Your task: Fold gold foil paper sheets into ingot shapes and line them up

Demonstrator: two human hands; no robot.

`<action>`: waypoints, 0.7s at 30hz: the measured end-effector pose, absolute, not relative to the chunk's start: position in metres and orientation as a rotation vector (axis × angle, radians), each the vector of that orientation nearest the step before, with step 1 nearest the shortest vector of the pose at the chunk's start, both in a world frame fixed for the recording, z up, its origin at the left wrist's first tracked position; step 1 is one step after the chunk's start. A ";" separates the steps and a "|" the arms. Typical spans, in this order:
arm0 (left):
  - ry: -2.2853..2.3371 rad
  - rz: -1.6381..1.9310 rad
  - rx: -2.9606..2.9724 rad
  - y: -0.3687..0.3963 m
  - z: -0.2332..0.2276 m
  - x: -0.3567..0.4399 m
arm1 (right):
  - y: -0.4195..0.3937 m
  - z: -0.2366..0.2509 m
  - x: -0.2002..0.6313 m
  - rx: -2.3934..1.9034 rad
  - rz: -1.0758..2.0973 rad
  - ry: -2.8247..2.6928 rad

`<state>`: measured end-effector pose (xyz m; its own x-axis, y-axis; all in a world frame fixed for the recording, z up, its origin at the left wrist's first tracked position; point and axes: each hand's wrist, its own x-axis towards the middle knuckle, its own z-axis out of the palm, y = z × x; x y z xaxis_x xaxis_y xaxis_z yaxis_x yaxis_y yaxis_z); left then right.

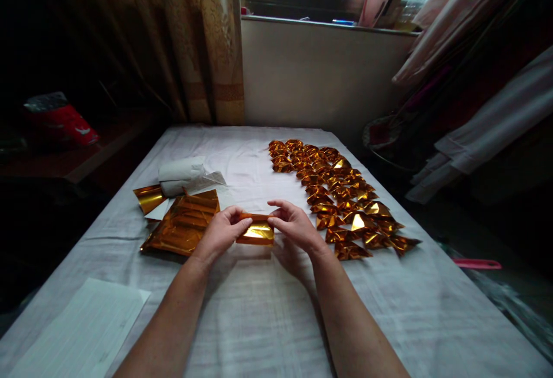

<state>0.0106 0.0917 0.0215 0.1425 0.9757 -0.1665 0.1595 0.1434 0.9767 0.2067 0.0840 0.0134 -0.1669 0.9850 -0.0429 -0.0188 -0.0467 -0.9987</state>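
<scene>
Between my two hands is a small sheet of shiny gold foil paper, held up a little over the white tablecloth. My left hand pinches its left end, thumb on the near face. At the right end, my right hand pinches it between thumb and fingers. A stack of gold foil sheets lies just left of my left hand. To the right of my right hand sit several rows of folded gold foil pieces with pointed ends.
A white tissue roll lies behind the foil stack. A sheet of paper rests at the table's near left. Beyond the table are a curtain, a wall and a window. Clothes hang at the right.
</scene>
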 end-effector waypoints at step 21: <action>1.742 0.534 1.873 0.084 0.021 0.014 | 0.082 -0.003 0.197 -1.485 0.889 -1.647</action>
